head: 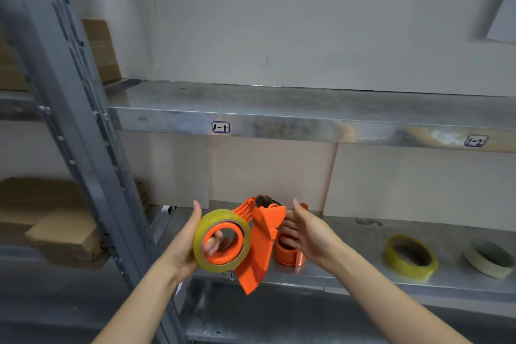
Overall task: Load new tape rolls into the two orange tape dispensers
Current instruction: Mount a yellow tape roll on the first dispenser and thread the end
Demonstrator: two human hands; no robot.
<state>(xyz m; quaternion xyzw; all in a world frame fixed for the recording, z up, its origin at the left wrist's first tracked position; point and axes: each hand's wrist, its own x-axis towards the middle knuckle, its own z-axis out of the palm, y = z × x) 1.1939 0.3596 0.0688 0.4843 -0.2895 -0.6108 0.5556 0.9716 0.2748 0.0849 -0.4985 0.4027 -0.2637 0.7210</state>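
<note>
An orange tape dispenser [261, 234] is held up in front of the lower shelf, with a yellowish clear tape roll [201, 243] sitting on its hub. My left hand [185, 243] grips that roll from the left, fingers through the core. My right hand [307, 232] is just right of the dispenser with fingers spread, holding nothing. Behind it, a second orange tape dispenser [289, 255] rests on the shelf, partly hidden. Two loose rolls lie on the shelf to the right: a yellow tape roll [410, 258] and a pale beige tape roll [490, 258].
The metal lower shelf [349, 262] carries the items; an upper metal shelf [279, 120] hangs above. A grey rack upright [83, 148] stands on the left, with cardboard boxes [55, 226] beyond it. Beige panels line the back.
</note>
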